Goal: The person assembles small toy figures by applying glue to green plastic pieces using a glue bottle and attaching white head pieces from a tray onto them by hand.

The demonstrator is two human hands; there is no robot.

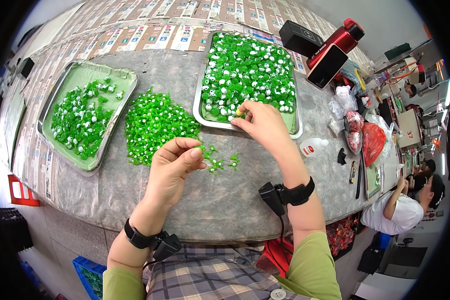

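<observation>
My left hand (172, 167) is closed in a pinch, with a small green plastic piece (201, 148) at its fingertips. It hovers by the near right side of a heap of small green pieces with white dots (160, 125). A few loose green pieces (216, 164) lie beside it. My right hand (262, 122) has its thumb and fingers drawn together over the near rim of a metal tray (199, 112). Green-and-white round pieces (250, 75) fill that tray. Whatever the right fingertips pinch is too small to make out.
At the left sits another tray (130, 95) with fewer green-and-white pieces. A phone (327, 66) leans by a red bottle (337, 42) and black box (301, 37). Right of my right hand stands a white bottle (313, 146). A red bag (373, 142) lies farther right; a person (402, 212) works beyond.
</observation>
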